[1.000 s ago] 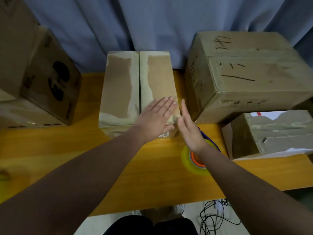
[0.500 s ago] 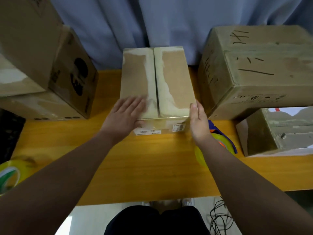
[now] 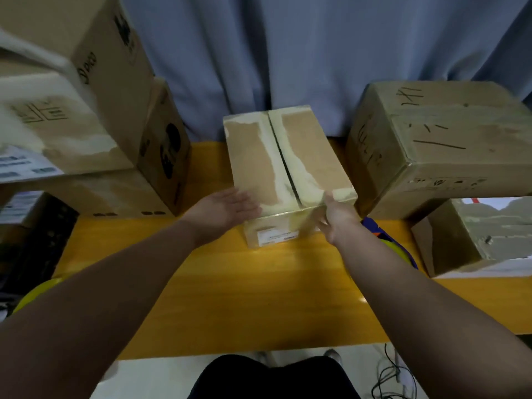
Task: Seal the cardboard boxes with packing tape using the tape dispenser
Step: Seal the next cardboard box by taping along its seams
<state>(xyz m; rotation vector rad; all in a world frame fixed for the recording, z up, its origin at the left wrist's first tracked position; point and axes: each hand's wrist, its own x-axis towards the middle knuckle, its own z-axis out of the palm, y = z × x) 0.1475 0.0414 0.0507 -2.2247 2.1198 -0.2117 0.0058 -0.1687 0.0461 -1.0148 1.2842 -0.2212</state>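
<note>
The light is dim and soft, box tops brighter than their sides; my forearms [image 3: 100, 312] look dark. The stacked boxes [image 3: 57, 125] at the left edge smear with blur, as does my right hand [image 3: 336, 220] on the middle box [image 3: 259, 156]. The wide lens bows the edges.

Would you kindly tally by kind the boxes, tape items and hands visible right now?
Cardboard boxes: 5 (middle box, large right box, small right box, upper left box, lower left box)
Tape dispenser: 1
Loose yellow tape roll: 1
Hands: 2 (left hand, right hand)
Total: 9
A labelled shape at far left is too unclear to count.
</note>
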